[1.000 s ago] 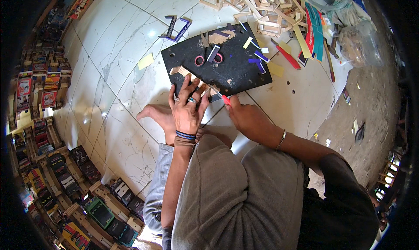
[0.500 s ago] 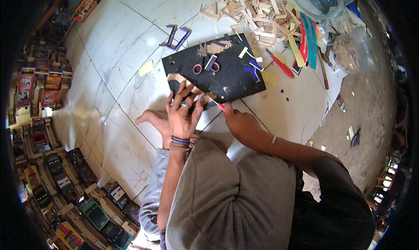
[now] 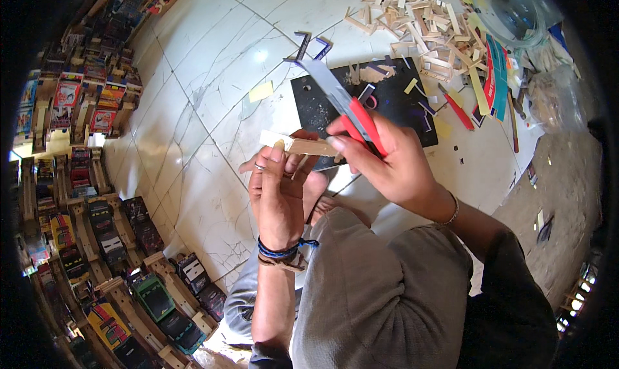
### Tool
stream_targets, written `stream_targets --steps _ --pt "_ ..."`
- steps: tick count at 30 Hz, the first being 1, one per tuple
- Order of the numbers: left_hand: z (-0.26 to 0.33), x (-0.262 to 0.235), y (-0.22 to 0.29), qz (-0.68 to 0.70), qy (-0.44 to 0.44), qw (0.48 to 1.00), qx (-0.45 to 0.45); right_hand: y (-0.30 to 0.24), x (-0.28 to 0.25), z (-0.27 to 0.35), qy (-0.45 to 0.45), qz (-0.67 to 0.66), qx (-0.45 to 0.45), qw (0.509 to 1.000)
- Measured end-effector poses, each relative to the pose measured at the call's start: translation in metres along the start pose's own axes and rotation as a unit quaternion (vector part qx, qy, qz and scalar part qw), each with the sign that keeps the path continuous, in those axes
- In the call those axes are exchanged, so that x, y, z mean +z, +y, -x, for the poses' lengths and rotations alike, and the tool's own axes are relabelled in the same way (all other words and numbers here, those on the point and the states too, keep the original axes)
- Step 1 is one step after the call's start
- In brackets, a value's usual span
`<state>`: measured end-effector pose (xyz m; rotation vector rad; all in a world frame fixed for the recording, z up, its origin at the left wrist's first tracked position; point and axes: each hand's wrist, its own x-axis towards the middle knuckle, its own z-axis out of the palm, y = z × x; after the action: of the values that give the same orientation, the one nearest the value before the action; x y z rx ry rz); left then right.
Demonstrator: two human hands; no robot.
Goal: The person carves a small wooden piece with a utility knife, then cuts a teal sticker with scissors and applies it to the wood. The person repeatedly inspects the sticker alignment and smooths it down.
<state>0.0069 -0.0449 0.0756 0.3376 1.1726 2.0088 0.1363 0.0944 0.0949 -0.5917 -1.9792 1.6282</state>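
My left hand (image 3: pixel 282 192) is raised in front of me and holds a flat wooden stick (image 3: pixel 298 144) by its middle, one pale end pointing left. My right hand (image 3: pixel 390 157) grips a red-handled utility knife (image 3: pixel 345 105), its long grey blade reaching up and left above the stick. Both hands hover over the near edge of a black cutting mat (image 3: pixel 400 101) lying on the white tiled floor (image 3: pixel 213 111). A ring shows on my left hand and a blue braided band on that wrist.
A heap of short wooden sticks (image 3: pixel 419 18) lies beyond the mat, with coloured paper strips (image 3: pixel 493 79) and a red pen (image 3: pixel 458 108) to its right. Rows of small painted model vehicles (image 3: pixel 97 208) line the floor on the left. A clear plastic tub (image 3: pixel 516 8) stands at the top right.
Both hands have lifted from the mat toward the camera. My left hand now holds the wooden stick up, and my right hand has brought the red knife up over it.
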Motion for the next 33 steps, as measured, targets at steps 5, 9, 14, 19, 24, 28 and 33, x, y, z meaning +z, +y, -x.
stream_targets --steps 5,9,14,19,24,28,33 --pt "0.012 -0.005 0.009 0.054 0.008 0.998 -0.041 -0.019 0.014 -0.022 -0.046 -0.057 0.013 0.997" --pt "0.020 0.000 0.013 0.040 0.019 0.997 -0.059 -0.021 0.025 -0.025 -0.083 -0.114 0.012 0.990" --pt "0.016 0.002 0.014 0.027 0.037 0.995 -0.093 -0.015 0.023 -0.034 -0.154 -0.196 0.109 0.962" --pt "0.015 -0.002 0.018 0.066 0.014 0.979 -0.191 -0.014 0.023 -0.036 -0.156 -0.168 0.153 0.961" --pt "0.014 -0.007 0.019 0.165 0.016 0.958 -0.233 -0.011 0.026 -0.037 -0.119 -0.174 0.165 0.963" --pt "0.012 -0.007 0.020 0.158 0.008 0.959 -0.237 -0.008 0.022 -0.040 -0.155 -0.164 0.130 0.965" --pt "0.011 -0.002 0.020 0.143 0.001 0.965 -0.220 -0.005 0.019 -0.038 -0.185 -0.164 0.124 0.961"
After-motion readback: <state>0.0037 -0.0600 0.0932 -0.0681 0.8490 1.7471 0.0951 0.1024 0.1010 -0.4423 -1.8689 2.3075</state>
